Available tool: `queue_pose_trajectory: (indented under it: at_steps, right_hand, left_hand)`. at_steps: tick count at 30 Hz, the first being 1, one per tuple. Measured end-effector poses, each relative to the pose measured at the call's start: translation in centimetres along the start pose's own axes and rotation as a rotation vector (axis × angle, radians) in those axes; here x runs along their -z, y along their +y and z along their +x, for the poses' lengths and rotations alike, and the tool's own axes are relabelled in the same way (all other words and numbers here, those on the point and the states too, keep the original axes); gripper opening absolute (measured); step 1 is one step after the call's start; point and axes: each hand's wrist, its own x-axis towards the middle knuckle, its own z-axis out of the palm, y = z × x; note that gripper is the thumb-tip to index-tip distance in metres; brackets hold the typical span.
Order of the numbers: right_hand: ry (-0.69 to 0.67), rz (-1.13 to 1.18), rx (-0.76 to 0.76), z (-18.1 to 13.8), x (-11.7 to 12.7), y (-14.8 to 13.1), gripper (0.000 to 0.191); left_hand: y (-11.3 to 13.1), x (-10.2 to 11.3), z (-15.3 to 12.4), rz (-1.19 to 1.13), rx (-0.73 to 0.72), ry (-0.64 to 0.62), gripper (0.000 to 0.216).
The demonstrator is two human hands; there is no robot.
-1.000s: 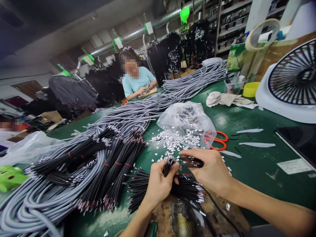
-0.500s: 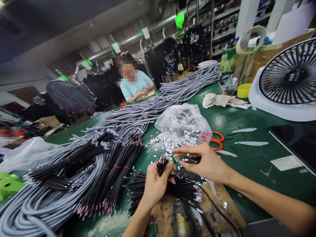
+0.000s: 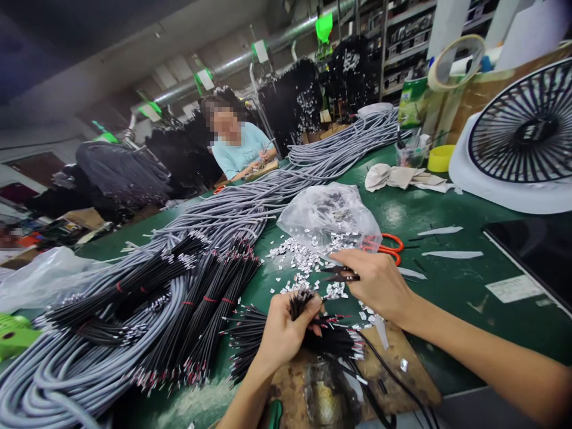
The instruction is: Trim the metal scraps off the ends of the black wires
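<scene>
My left hand [image 3: 288, 328] is closed round a bunch of short black wires [image 3: 302, 302], their ends poking up above the thumb and fingers. Up and to the right of it, my right hand [image 3: 375, 283] grips a small dark pair of snips [image 3: 342, 273], whose two pointed tips are parted and face left. The snips hover over scattered silvery metal clips [image 3: 301, 262] and are apart from the bunch. Beneath my left hand lies a loose heap of black wires [image 3: 250, 336] with red and white ends, partly over a wooden board [image 3: 415, 372].
Tied black wire bundles [image 3: 210, 304] and coiled grey cables [image 3: 58, 369] fill the left. A clear plastic bag [image 3: 330, 211], orange-handled scissors [image 3: 393, 244], a cloth [image 3: 393, 177], a fan [image 3: 527, 137] and a dark tablet [image 3: 536, 250] lie beyond. A co-worker [image 3: 241, 149] sits across the green table.
My right hand has moved away from the wire bunch, up and to the right, and the snips now show plainly. My left hand keeps its grip, almost in place.
</scene>
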Motion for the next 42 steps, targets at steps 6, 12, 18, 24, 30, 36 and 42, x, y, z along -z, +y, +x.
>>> queue_pose_trajectory:
  at_steps: [6, 12, 18, 24, 30, 36, 42]
  right_hand:
    - [-0.049, 0.130, -0.076, 1.0, 0.7, 0.7, 0.022]
    - [-0.305, 0.187, -0.004, 0.6, 0.6, -0.3, 0.014]
    - [-0.546, 0.232, -0.009, -0.3, 0.4, -0.2, 0.014]
    - [-0.216, 0.332, -0.145, 0.2, 0.4, -1.4, 0.026]
    - [-0.200, 0.446, -0.089, 0.0, 0.5, -1.9, 0.031]
    - [-0.180, 0.452, -0.071, 0.0, 0.6, -2.1, 0.027]
    - [-0.163, 0.435, -0.155, -0.1, 0.4, -2.4, 0.031]
  left_hand:
    - [0.0, 0.4, 0.7, 0.056, 0.003, 0.185, 0.021]
    - [-0.5, 0.5, 1.3, 0.128, -0.034, 0.292, 0.019]
    - [-0.3, 0.2, 0.6, 0.253, -0.003, 0.293, 0.029]
    - [-0.2, 0.2, 0.0, 0.433, -0.131, 0.324, 0.032]
    - [0.3, 0.1, -0.2, 0.494, -0.255, 0.312, 0.029]
    - [0.2, 0.0, -0.3, 0.342, -0.163, 0.293, 0.027]
    - [0.3, 0.1, -0.6, 0.277, -0.116, 0.358, 0.032]
